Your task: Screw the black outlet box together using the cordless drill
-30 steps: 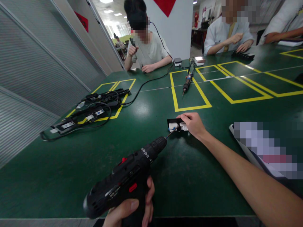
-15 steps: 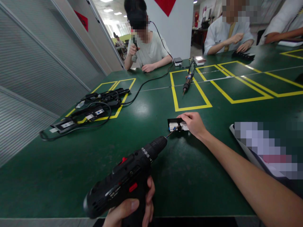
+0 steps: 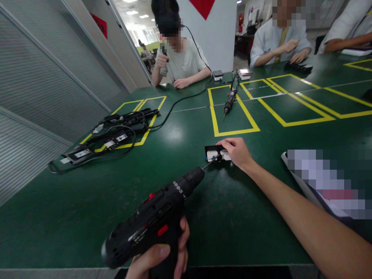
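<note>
In my left hand [image 3: 162,254], low in the view, a black cordless drill [image 3: 148,217] with red switches is gripped by its handle, thumb and fingers wrapped round it. Its long thin bit [image 3: 209,163] reaches up and right to a small black plate [image 3: 212,148] with white labels and a bit of blue. My right hand [image 3: 236,152] pinches the right part of that plate, fingertips on its top edge. The plate stands up from the green table [image 3: 241,217]. Whether the bit's tip sits in a screw is too small to tell.
Black power strips and cables [image 3: 124,128] lie at the left. A second screwdriver-like tool [image 3: 229,102] rests in a yellow-taped rectangle [image 3: 236,133]. At the right is a blurred flat object [image 3: 308,186]. Across the table sit a person in a headset [image 3: 186,58] and other people.
Almost nothing differs; the whole view has shifted very slightly. Both hands keep their grips on drill and plate, and the bit stays at the plate.
</note>
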Motion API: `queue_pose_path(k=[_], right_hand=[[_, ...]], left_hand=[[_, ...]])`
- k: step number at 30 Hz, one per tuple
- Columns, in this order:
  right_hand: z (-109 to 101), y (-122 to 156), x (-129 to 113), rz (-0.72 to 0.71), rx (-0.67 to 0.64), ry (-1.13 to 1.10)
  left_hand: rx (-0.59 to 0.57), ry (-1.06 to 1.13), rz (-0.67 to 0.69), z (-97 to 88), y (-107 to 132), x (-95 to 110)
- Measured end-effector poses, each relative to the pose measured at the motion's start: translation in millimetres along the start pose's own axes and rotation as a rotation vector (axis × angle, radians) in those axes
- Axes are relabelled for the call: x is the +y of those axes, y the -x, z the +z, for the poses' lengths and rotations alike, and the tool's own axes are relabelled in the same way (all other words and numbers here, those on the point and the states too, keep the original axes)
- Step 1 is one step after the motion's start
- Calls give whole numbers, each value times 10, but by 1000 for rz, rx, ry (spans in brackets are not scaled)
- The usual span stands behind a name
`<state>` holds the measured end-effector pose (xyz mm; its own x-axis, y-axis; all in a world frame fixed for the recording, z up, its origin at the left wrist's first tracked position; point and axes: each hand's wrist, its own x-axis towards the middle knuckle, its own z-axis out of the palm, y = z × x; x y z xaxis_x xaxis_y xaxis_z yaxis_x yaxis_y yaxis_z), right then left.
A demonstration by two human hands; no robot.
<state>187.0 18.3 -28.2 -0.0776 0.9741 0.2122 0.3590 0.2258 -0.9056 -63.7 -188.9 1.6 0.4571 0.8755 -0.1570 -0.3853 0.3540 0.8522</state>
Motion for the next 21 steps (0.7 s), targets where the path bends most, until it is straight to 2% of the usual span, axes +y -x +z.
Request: queue_pose_path(k=[21], right_hand=[[-6, -6, -5, -6, 17, 6]], left_hand=[[-18, -9, 13, -15, -2, 9]])
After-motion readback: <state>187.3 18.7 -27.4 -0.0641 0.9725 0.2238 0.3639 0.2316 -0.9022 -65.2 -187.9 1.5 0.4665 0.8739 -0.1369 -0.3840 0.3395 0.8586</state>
